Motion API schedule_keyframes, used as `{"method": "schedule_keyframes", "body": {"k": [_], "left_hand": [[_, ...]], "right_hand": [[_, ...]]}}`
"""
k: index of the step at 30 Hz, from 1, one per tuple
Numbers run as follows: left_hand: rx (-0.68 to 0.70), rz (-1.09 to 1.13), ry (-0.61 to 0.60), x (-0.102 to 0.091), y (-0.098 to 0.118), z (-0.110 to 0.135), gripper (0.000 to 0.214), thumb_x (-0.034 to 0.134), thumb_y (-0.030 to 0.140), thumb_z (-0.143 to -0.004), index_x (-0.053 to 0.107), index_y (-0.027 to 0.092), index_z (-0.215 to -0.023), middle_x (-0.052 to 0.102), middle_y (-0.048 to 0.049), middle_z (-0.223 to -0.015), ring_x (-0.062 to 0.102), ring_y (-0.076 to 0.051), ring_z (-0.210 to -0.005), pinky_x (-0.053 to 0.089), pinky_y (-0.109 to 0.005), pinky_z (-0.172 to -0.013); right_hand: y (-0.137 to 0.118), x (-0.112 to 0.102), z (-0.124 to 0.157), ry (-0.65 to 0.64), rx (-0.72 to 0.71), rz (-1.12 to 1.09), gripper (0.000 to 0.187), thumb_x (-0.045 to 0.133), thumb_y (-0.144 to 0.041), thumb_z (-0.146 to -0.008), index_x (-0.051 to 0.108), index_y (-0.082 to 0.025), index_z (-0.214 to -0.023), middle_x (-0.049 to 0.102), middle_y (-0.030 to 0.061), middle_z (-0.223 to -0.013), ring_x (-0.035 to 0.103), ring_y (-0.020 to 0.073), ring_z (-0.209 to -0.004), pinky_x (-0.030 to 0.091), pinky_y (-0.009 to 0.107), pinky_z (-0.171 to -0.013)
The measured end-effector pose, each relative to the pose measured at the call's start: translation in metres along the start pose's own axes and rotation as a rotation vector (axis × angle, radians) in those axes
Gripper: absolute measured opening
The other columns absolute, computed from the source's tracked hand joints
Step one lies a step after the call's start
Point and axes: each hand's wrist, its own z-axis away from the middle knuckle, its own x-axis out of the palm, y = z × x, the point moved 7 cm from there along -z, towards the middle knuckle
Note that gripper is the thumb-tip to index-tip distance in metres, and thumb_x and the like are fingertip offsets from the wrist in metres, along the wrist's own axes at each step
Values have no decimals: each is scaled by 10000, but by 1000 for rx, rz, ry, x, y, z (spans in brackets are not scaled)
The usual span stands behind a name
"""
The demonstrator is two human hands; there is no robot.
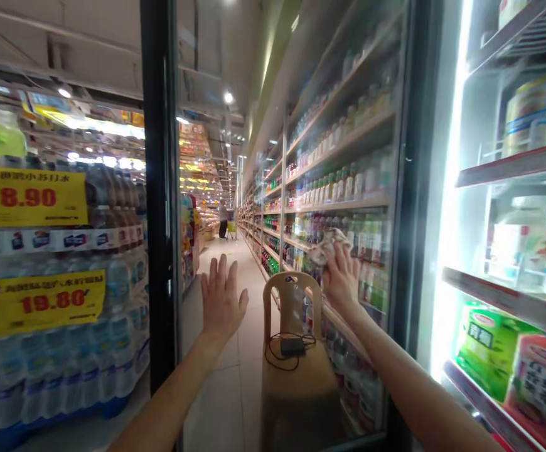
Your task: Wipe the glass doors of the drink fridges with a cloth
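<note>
An open glass fridge door (273, 157) stands in front of me, framed in black. My left hand (222, 300) is flat on the glass, fingers stretched out and apart, holding nothing. My right hand (342, 276) presses a crumpled cloth (327, 243) against the glass higher up and to the right. Through the glass I see a tan plastic chair (292, 370) in the aisle with a small black device and cable (293, 346) on its seat.
Lit fridge shelves (513, 301) with cartons and bottles are at the right. Stacked water bottle packs (56, 351) with yellow price signs are at the left. A long aisle of drink shelves (334, 201) runs ahead, with a person and a cart (224, 220) far off.
</note>
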Motion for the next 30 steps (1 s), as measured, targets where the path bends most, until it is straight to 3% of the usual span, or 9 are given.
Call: {"method": "schedule_keyframes", "body": {"k": [4, 10, 16, 18, 21, 23, 25, 28, 30], "left_hand": [[33, -17, 53, 0, 6, -26, 538, 460, 263, -823, 363, 129, -1336, 298, -191, -1447, 158, -312, -1381, 187, -561, -1085], [42, -44, 113, 9, 5, -37, 540, 443, 325, -847, 349, 180, -1359, 313, -163, -1446, 172, -321, -1376, 162, -592, -1074], [100, -25, 170, 1, 6, -55, 601, 452, 363, -849, 259, 224, -1401, 238, -130, -1485, 185, -333, -1370, 162, -585, -1084], [83, -10, 198, -6, 7, -74, 614, 445, 371, -854, 224, 236, -1410, 197, -114, -1501, 177, -340, -1371, 163, -593, -1081], [48, -1, 215, -13, 8, -102, 578, 409, 385, -868, 264, 198, -1395, 189, -129, -1501, 163, -357, -1370, 139, -613, -1076], [45, -4, 217, -15, 6, -112, 558, 393, 391, -873, 288, 191, -1383, 198, -124, -1499, 159, -351, -1372, 124, -612, -1079], [71, -6, 229, -16, 3, -116, 554, 397, 394, -870, 285, 221, -1385, 210, -105, -1499, 160, -332, -1376, 116, -602, -1087], [115, 14, 241, -16, -2, -118, 550, 415, 387, -859, 307, 243, -1379, 258, -107, -1481, 181, -326, -1373, 125, -599, -1088], [129, 32, 240, -17, -6, -123, 539, 415, 384, -856, 341, 223, -1365, 283, -122, -1468, 193, -335, -1367, 133, -603, -1083]], "right_hand": [[50, -13, -18, 162, 349, 4, 487, 357, -231, -840, 444, -158, -1313, 332, 153, -1432, 279, 317, -1326, 327, 541, -984], [8, -10, -38, 51, -68, 11, 447, 377, -215, -845, 484, -246, -1278, 349, 66, -1436, 233, 263, -1353, 250, 528, -1047], [93, -33, -88, 227, 453, -54, 495, 340, -249, -838, 441, -168, -1316, 346, 154, -1418, 299, 329, -1302, 322, 586, -962], [81, -38, -109, 230, 342, -55, 492, 353, -250, -837, 440, -187, -1318, 354, 139, -1417, 285, 320, -1310, 324, 572, -970], [22, -32, -129, 129, -76, 19, 490, 388, -236, -834, 435, -236, -1321, 309, 74, -1457, 200, 275, -1358, 287, 513, -1027], [-3, -27, -136, 69, -243, 61, 495, 396, -230, -831, 428, -268, -1324, 287, 35, -1472, 177, 248, -1369, 252, 499, -1055], [11, -32, -150, 105, -102, 44, 489, 383, -228, -831, 439, -254, -1317, 294, 47, -1467, 203, 257, -1359, 245, 522, -1052], [74, -47, -171, 256, 328, -82, 501, 366, -226, -818, 454, -187, -1309, 329, 121, -1435, 273, 305, -1318, 287, 575, -1005], [104, -51, -180, 319, 466, -147, 525, 360, -233, -806, 440, -177, -1321, 347, 147, -1413, 315, 327, -1287, 310, 610, -966]]}}
